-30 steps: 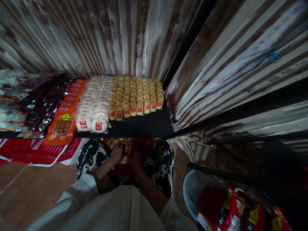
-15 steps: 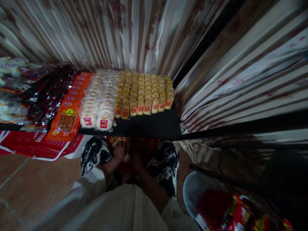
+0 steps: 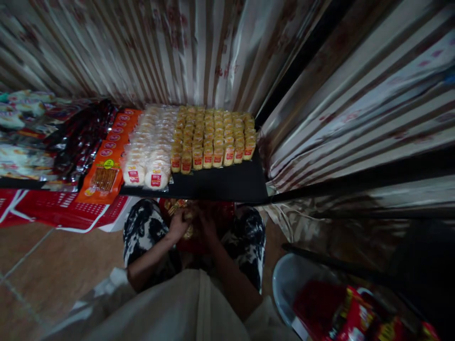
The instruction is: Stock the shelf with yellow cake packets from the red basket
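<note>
Both hands have risen slightly inside the red bag (image 3: 209, 227): the left hand (image 3: 177, 225) grasps small golden packets (image 3: 177, 207); the right hand (image 3: 208, 228), shadowed, cannot be told.

Dim, soft-focus view with glare on curtains and warped, blurred edges.

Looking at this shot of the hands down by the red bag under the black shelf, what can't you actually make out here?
Head view, the only one:
- Left hand and right hand: dim and blurred; grip unclear.
- Red bag: contents shadowed, partly hidden by the hands and the black shelf.
- Label print on the yellow snack packs: too small.
- Grey tub with red packets: cut off by the bottom edge.
</note>
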{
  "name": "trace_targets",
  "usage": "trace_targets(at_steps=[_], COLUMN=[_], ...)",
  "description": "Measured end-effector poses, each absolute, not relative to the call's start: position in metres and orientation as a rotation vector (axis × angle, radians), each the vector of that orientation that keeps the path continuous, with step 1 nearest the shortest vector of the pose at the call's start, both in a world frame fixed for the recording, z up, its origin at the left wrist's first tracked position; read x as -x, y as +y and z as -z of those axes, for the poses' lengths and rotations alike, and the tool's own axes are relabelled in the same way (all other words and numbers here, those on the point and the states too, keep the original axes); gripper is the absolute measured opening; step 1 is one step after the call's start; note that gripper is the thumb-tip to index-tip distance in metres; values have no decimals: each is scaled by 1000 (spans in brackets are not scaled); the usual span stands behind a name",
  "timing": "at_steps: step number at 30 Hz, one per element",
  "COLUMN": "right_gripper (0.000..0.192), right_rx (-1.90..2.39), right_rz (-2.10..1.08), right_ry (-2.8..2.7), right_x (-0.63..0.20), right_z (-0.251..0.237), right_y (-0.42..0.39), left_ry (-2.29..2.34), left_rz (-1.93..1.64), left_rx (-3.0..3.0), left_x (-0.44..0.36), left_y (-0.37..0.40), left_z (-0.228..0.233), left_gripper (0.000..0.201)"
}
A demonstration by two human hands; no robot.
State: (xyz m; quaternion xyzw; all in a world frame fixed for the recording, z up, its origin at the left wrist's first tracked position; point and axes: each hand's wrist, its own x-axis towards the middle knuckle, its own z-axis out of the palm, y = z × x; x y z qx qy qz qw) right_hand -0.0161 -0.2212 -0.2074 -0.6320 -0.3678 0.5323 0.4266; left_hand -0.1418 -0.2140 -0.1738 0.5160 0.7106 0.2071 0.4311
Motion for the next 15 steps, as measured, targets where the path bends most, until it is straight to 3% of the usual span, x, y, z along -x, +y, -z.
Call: trace_targets(at_steps=[6,15], right_gripper=[54,40], right_rx=[1418,1407], right_rz=[-1646,-1452], right_ry=[-552,-777], right_x=[10,6], right_z=[181,162], right_y=[-221,-220], left_ry=[1579,1459], left_rz=[-712,-807], left_rx=[-1094,-1102], left_x=[145,141], left_y=[-225,-226], left_z=[155,111], left_gripper=[36,50])
